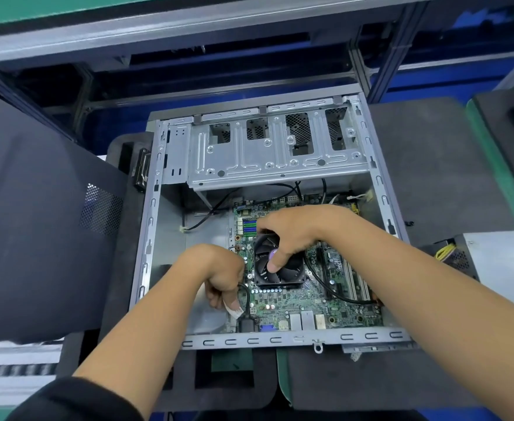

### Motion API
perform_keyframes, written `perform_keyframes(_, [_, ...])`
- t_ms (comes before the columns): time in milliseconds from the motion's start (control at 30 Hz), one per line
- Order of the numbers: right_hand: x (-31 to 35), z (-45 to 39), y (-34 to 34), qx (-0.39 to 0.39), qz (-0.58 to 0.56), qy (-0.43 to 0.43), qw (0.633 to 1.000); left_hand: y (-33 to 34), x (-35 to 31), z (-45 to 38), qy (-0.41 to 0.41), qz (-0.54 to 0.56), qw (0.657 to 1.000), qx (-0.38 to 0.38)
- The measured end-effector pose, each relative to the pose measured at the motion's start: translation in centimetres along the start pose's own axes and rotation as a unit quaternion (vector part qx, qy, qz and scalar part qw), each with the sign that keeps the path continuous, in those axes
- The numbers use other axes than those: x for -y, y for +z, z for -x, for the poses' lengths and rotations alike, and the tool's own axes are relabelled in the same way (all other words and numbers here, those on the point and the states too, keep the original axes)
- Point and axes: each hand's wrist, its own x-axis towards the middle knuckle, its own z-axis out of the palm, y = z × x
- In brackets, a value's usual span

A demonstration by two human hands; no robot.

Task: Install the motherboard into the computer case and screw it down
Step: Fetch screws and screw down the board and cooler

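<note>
One open grey steel computer case (267,340), one green motherboard (292,302) inside it, one square black cooler fan (278,265) (under the right fingers), two bare hands: left hand (219,273), right hand (292,232)

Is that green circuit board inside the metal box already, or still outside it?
Inside. The motherboard lies flat within the case walls, both hands on it.
</note>
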Motion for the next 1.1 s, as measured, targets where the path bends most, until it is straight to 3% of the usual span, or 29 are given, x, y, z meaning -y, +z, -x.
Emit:
perform_keyframes(267, [-0.1,0.0,-0.1,0.014,-0.013,0.005,1.000,-1.3,0.8,1.9,0.068,0.052,0.991,-0.107])
perform_keyframes(400, [0.1,0.0,0.0,0.016,0.023,0.009,1.000,-2.1,0.5,2.3,0.175,0.053,0.942,-0.282])
perform_keyframes(567, [-0.4,0.9,-0.9,-0.024,0.029,0.008,0.999,-2.9,1.0,2.5,0.249,0.092,0.923,-0.279])
perform_keyframes(667, [-0.9,1.5,-1.4,-0.071,0.007,0.026,0.997,-3.5,1.3,1.8,0.231,0.122,0.870,-0.419])
perform_keyframes(733, [-1.1,1.8,-1.7,-0.087,-0.002,0.034,0.996,-3.4,0.5,1.4,0.224,0.129,0.847,-0.464])
perform_keyframes(867, [-1.6,2.6,-2.1,-0.129,0.001,0.049,0.990,-2.3,-1.5,0.6,0.282,0.093,0.876,-0.380])
perform_keyframes(967, [-2.3,3.1,-2.2,-0.122,0.014,0.103,0.987,-1.7,-2.1,0.0,0.248,0.045,0.918,-0.307])
perform_keyframes(1100, [-2.8,3.3,-2.1,-0.135,0.023,0.142,0.980,-1.7,-2.1,-0.6,0.223,0.075,0.930,-0.283])
